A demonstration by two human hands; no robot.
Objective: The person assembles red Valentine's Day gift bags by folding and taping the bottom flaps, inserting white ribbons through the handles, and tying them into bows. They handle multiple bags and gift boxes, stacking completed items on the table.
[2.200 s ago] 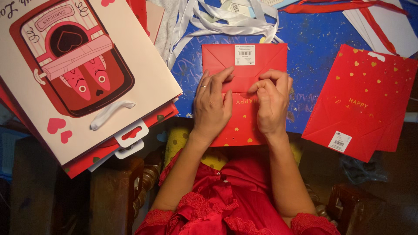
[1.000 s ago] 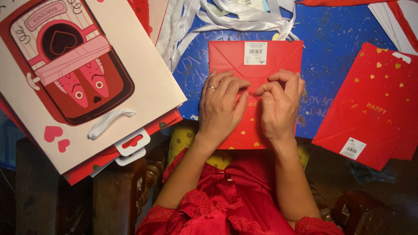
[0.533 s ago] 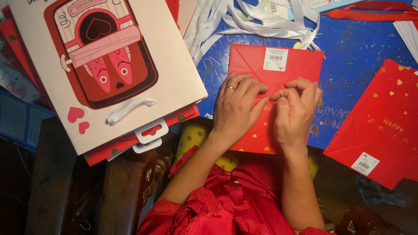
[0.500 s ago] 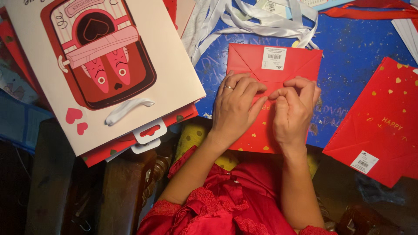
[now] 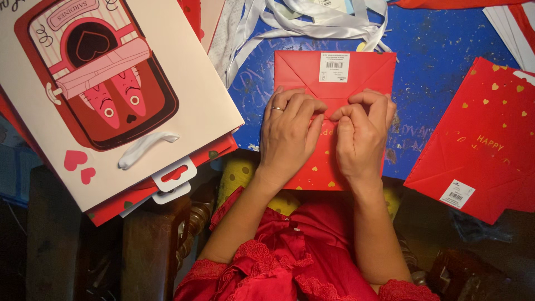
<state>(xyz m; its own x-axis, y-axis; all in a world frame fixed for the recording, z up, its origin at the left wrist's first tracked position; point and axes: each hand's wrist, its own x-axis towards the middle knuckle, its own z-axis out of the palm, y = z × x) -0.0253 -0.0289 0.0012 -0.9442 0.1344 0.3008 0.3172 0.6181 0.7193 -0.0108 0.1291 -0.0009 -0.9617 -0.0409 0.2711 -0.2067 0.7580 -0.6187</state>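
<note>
**Pressing the fold on the red paper bag**

I have both hands down on the flattened red gift bag (image 5: 334, 78), which lies on the blue tabletop (image 5: 434, 50) right in front of me, its folded bottom with the white barcode sticker (image 5: 334, 67) pointing away. My left hand (image 5: 287, 134) lies spread, palm flat on the paper, holding nothing. My right hand (image 5: 362, 136) is curled, fingertips pinching down at the crease just beside the left fingers. I judge this to be the creasing step; the next move calls for firm, even pressure along the fold without letting the bag skew

Just to the right lies a second red bag with gold hearts (image 5: 479, 139), near but apart. To the left, a stack of large cream bags with a sardine-tin picture (image 5: 111, 95) overhangs the table edge. White ribbon handles (image 5: 301, 19) tangle just beyond the bag, close enough to snag
</note>
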